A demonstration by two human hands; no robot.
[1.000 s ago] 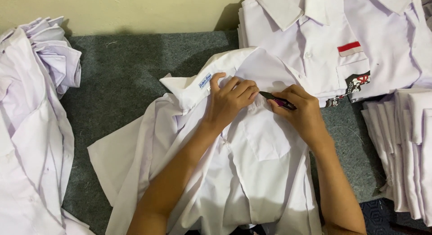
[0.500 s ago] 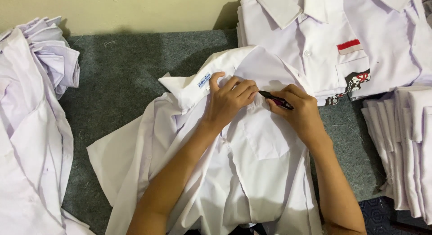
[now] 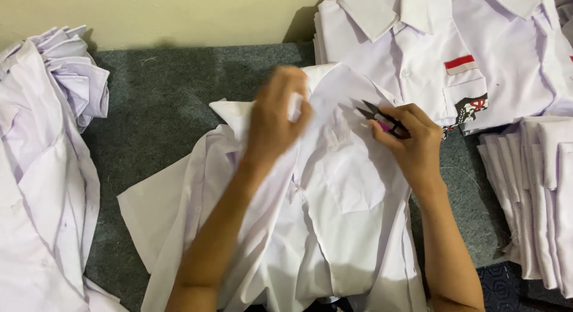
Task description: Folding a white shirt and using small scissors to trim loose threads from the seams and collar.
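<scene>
On the grey worktop [image 3: 173, 103], a white shirt [image 3: 334, 228] was pinched by the left hand [image 3: 277, 118]; thread snips [image 3: 377, 116] were gripped in the right hand [image 3: 412, 146].

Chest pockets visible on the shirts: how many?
2. One plain pocket on the white shirt under the hands; one badged pocket on the folded shirt at top right. Stacked shirts may hide more.

Soft, even indoor light falls from above, bright enough that the white shirt [image 3: 334, 228] under my hands nearly washes out near the bottom edge. My left hand [image 3: 277, 118] is smeared with motion blur, while my right hand [image 3: 412, 142] and the thread snips [image 3: 382, 116] stay fairly sharp. A dark shadow sits against the wall beside the stacked shirts [image 3: 418, 67]. The grey carpet [image 3: 173, 103] shows fine, slightly soft grain.
</scene>
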